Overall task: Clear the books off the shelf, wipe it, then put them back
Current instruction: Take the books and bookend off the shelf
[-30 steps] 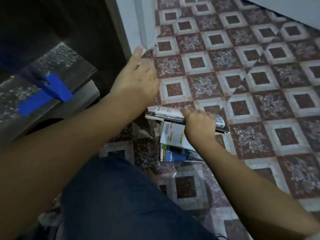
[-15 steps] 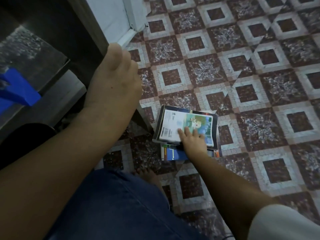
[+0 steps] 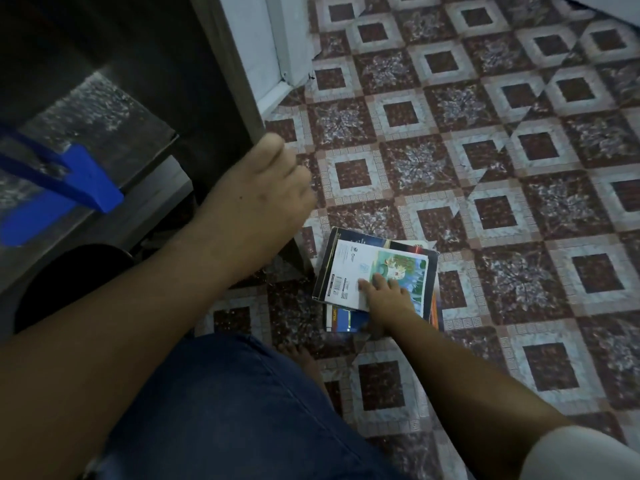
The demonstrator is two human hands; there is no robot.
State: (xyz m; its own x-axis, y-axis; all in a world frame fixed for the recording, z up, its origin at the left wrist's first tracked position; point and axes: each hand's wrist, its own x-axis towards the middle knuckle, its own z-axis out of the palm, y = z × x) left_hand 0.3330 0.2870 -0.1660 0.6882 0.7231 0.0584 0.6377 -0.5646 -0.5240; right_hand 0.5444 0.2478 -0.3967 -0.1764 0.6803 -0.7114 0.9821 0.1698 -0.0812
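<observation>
Pressing the right hand's (image 3: 388, 296) straight fingers flat on the stack of books (image 3: 348, 268) on the floor (image 3: 485, 168) just beside the shelf (image 3: 221, 71), left hand (image 3: 263, 188) near that shelf with finger state impossible to tell; probably light, stiff, glossy and slippery, best gripped under both edges.

You're over a maroon-and-white patterned tile floor (image 3: 485, 174); white door frame (image 3: 266, 46) upper centre, light dim.
</observation>
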